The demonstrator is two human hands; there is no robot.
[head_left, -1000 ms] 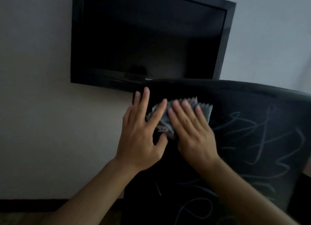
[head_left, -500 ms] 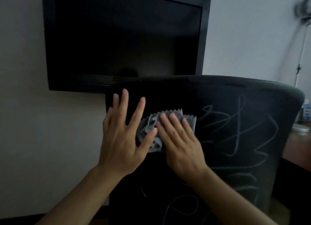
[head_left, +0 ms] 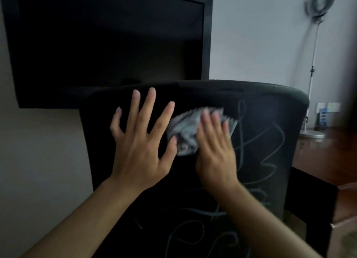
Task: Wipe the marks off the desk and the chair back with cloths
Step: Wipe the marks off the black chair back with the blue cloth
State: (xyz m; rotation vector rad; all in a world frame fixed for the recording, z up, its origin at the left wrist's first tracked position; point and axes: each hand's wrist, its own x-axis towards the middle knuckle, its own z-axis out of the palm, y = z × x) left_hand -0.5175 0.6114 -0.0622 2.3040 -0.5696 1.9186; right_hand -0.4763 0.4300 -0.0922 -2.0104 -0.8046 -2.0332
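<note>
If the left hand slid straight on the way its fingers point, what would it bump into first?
Probably nothing on the black chair back: the left hand lies flat, fingers pointing up at the top edge. Past that edge the black wall-mounted screen lies in line, though how far behind is unclear.

Right hand point(head_left: 215, 153) presses a crumpled grey cloth point(head_left: 185, 134) flat against the black chair back point(head_left: 260, 161) — left hand point(head_left: 141, 143) splayed beside it, pale scribbles point(head_left: 270, 153) alongside.

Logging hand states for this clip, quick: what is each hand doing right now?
Left hand: open, fingers spread, flat on the black chair back, holding nothing.
Right hand: open, flat, pressing the crumpled grey cloth against it, blurred.
</note>
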